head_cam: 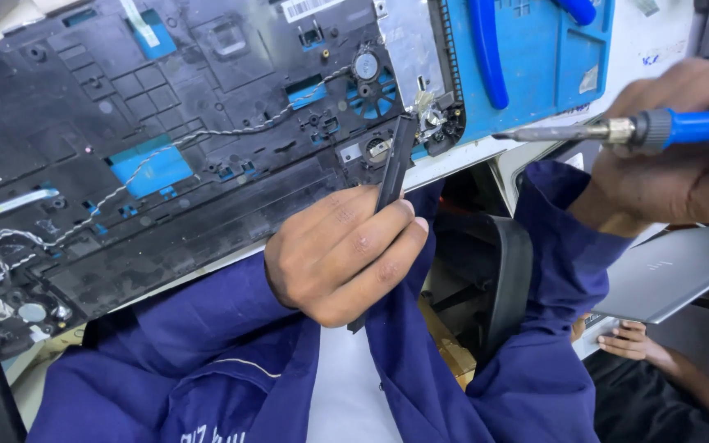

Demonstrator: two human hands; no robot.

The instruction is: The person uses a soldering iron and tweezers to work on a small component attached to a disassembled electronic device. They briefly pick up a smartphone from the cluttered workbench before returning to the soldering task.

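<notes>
While the left hand [340, 256] pinches the thin black plastic strip [393, 168] near its middle, its far tip touches the metal hinge [430, 111] of the opened black laptop chassis [166, 148] on the tabletop [666, 41]. Light, likely bendable — best held low. The right hand [683, 156] grips a blue-handled soldering iron [617, 130], hot-tipped — handle only.

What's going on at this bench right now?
A person in a blue work jacket is working on an opened laptop shell lying on the bench. The left hand grips a thin black strip whose top end sits at the shell's corner hinge area. The right hand holds a blue-handled soldering iron, its tip pointing toward that corner but apart from it. Another person's hand shows at lower right, beneath a closed grey laptop.
</notes>
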